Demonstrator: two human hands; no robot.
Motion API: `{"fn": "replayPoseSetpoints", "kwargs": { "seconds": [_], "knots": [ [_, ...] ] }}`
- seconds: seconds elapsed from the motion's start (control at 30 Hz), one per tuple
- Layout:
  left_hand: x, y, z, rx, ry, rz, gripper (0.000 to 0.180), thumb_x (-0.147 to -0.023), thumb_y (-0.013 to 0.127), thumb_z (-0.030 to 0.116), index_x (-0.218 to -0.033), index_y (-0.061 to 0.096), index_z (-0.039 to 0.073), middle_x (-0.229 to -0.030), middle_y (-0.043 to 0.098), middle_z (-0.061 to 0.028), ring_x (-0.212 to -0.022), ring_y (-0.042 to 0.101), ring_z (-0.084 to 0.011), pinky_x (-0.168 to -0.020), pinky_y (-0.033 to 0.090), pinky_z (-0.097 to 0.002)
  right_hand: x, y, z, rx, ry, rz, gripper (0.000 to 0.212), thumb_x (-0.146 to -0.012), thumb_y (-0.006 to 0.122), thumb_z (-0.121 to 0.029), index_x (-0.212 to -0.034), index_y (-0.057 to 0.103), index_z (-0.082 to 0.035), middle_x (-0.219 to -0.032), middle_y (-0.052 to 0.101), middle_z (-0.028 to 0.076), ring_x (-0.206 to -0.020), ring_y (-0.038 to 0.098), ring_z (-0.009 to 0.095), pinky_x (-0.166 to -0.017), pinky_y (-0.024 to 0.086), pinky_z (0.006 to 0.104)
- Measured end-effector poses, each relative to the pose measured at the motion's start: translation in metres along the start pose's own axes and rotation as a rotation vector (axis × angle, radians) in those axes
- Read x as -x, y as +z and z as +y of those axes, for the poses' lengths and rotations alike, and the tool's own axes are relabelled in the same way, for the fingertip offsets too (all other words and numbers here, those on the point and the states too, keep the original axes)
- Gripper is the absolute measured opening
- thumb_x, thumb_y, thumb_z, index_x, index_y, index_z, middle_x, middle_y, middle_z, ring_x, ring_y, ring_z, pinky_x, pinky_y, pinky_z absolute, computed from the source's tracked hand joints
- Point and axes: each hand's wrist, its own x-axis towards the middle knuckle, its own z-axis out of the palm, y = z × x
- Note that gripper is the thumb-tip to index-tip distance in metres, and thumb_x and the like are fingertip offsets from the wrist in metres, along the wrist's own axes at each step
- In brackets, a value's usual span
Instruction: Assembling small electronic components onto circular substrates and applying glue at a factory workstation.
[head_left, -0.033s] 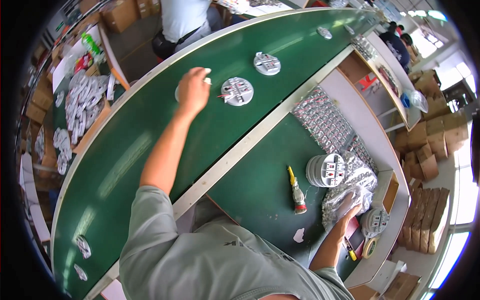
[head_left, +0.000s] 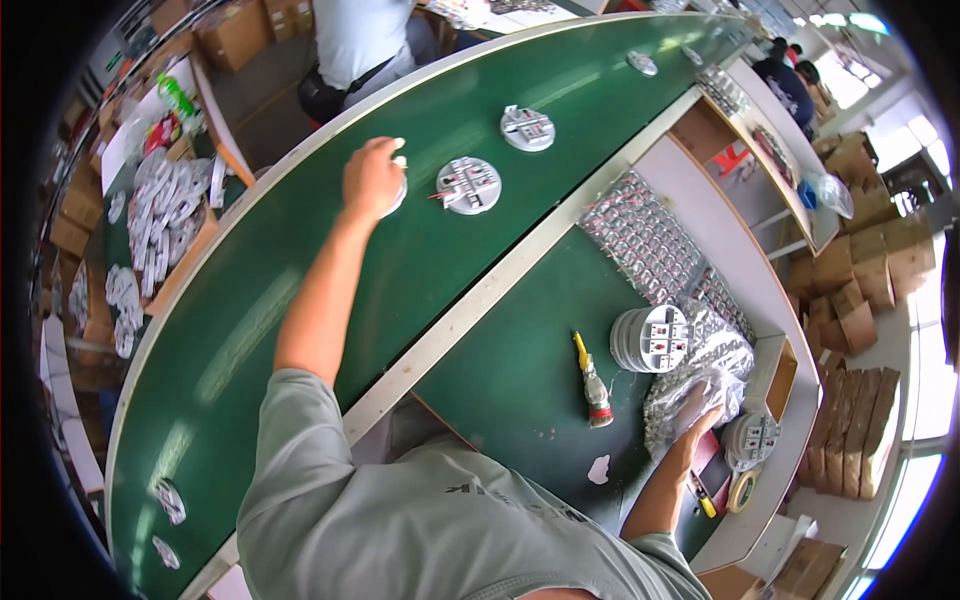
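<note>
My left hand (head_left: pixel 373 180) is stretched out over the green belt, above a round light-grey disc (head_left: pixel 400 196) that it mostly covers. Two whitish fingertips point right, a little apart, with nothing visible between them. Just to the right lies a round grey disc with small parts and red wires (head_left: pixel 469 186), with a similar disc (head_left: pixel 527 129) beyond it. My right hand (head_left: pixel 703 408) is at a clear plastic bag (head_left: pixel 705 375), its fingers hidden by the crumpled film. Beside the bag a stack of grey discs (head_left: pixel 650 338) lies on its side.
A yellow-handled brush (head_left: pixel 592 380) lies on the green bench. Rows of small parts (head_left: pixel 645 235) fill its far side. More discs (head_left: pixel 750 442), a tape roll (head_left: pixel 741 491) and a yellow cutter (head_left: pixel 706 498) are near my right forearm. A person (head_left: pixel 362 45) sits across the belt.
My left hand has shifted slightly left, and the disc under it now shows on its right side instead of its left. My right hand stays at the bag.
</note>
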Motion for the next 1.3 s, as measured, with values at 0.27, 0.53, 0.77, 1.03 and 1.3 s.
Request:
{"fn": "replayPoseSetpoints", "kwargs": {
  "seconds": [0.27,0.53,0.77,1.03,1.3],
  "knots": [
    [-0.039,-0.033,-0.062,0.23,-0.08,-0.575,0.025,-0.098,0.071,0.007,-0.121,0.081,0.005,-0.113,0.081,-0.0189,-0.103,0.077,-0.0394,-0.091,0.061,-0.0446,0.016,-0.034,-0.037,0.033,-0.087,-0.019,0.024,-0.1,0.067,-0.008,-0.118,0.076,0.004,-0.099,0.079,0.017,-0.088,0.074,0.03,-0.084,0.056,0.0418],
    [0.054,-0.111,0.051,0.153,0.077,-0.167,0.024,-0.1,0.069,0.001,-0.122,0.078,0.001,-0.11,0.079,-0.0196,-0.096,0.078,-0.0356,-0.082,0.06,-0.0404,0.044,-0.112,-0.057,0.128,0.029,0.016,0.029,-0.099,0.072,-0.01,-0.125,0.077,0.001,-0.101,0.081,0.013,-0.091,0.074,0.021,-0.086,0.059,0.0364],
    [0.206,-0.092,0.195,0.491,-0.021,-0.239,0.028,-0.093,0.075,-0.006,-0.12,0.076,0.0,-0.105,0.076,-0.0144,-0.089,0.075,-0.0311,-0.079,0.06,-0.0388,0.092,-0.106,-0.17,-0.213,0.132,0.158,0.018,-0.098,0.077,-0.002,-0.116,0.079,-0.003,-0.099,0.079,0.008,-0.087,0.073,0.016,-0.082,0.059,0.0302],
    [0.257,-0.073,0.214,0.519,0.105,-0.349,0.041,-0.083,0.077,-0.009,-0.122,0.071,0.001,-0.117,0.073,-0.0134,-0.098,0.074,-0.0353,-0.082,0.061,-0.043,0.158,-0.023,-0.254,-0.359,-0.474,-0.519,0.022,-0.088,0.085,0.002,-0.108,0.079,-0.004,-0.106,0.08,0.011,-0.095,0.076,0.03,-0.089,0.059,0.0367],
    [0.264,-0.077,0.213,0.548,0.098,-0.337,0.04,-0.084,0.076,-0.01,-0.123,0.072,0.0,-0.118,0.073,-0.014,-0.097,0.074,-0.0347,-0.081,0.061,-0.0418,0.168,-0.004,-0.253,-0.301,-0.613,-0.527,0.024,-0.086,0.085,0.0,-0.108,0.079,-0.005,-0.111,0.079,0.009,-0.098,0.072,0.032,-0.086,0.059,0.041]
  ]
}}
